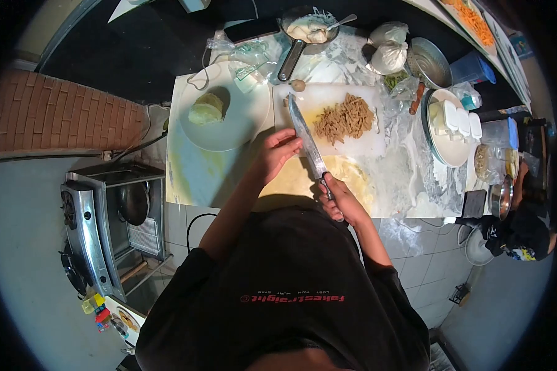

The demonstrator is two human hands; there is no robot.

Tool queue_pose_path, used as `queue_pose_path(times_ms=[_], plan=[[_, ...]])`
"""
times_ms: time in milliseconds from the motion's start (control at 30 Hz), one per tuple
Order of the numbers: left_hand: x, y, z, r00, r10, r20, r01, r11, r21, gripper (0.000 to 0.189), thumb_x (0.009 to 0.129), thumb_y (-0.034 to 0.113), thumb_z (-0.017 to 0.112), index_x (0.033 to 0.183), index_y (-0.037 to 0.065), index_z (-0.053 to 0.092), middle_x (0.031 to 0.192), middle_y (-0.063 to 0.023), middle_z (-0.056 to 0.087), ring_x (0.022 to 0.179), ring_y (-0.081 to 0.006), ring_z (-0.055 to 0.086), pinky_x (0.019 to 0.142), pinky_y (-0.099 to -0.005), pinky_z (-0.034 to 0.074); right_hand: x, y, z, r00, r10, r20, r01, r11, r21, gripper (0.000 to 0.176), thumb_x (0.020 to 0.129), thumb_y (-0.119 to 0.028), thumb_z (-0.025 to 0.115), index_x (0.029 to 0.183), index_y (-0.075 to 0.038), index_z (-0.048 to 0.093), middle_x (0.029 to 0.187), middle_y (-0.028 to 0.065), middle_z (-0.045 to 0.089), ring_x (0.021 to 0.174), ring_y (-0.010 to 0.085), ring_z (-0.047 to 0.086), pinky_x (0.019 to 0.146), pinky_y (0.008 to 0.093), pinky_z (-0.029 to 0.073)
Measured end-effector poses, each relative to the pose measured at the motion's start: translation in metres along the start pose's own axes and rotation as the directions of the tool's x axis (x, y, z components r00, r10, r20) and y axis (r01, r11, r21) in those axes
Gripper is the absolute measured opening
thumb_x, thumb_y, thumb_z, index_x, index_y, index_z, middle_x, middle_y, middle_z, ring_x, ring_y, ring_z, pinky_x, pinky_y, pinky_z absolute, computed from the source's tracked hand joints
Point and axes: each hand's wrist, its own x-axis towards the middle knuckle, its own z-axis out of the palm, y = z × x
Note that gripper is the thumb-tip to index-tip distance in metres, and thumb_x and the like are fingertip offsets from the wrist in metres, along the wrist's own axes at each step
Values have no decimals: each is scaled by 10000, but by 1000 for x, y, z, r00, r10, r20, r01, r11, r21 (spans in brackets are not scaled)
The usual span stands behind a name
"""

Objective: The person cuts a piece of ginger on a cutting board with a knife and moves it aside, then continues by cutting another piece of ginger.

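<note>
My right hand (341,198) is wrapped round the handle of a long kitchen knife (307,137), its blade pointing away from me. Beside the blade, my left hand (281,153) is open with fingers stretched out, fingertips right at the blade's flat side. Beyond the knife lies a white cutting board (364,148), which the blade overlaps in this view. A heap of brown chopped, meat-like strips (345,119) covers the board's right half. To the left, a large round plate (238,133) carries a pale green piece of cabbage (206,110).
A saucepan (294,52) with creamy white contents and a spoon stands behind the board. At right are a metal bowl (428,62), tied white bags (388,51) and a plate with white containers (455,154). A stove (88,210) stands left; another person (517,226) is at far right.
</note>
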Motion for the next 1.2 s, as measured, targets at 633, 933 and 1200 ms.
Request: queue_pose_path(times_ms=[633,933,1200], plan=[[10,17,-2,812,583,-23,-295,443,847,66,905,29,674,963,-3,684,871,-88,685,756,-178,673,691,-281,519,5,15,-3,823,-451,-347,-95,493,-865,471,1057,-370,435,1186,53,597,821,353,642,825,516,640,698,542,523],[22,18,-10,869,488,81,-283,357,890,101,873,-6,671,969,13,697,882,-96,693,763,-204,653,719,-310,517,-2,22,0,817,-411,-405,-25,675,-737,527,1053,-395,453,1260,70,589,927,352,662,904,500,653,781,483,526],[35,4,-14,724,651,229,-271,-37,962,142,806,61,744,942,72,708,997,-75,614,992,-306,544,905,-398,439,7,40,-4,745,-520,-418,52,670,-740,442,1065,-387,448,1038,24,611,692,234,587,639,364,576,645,419,460]])
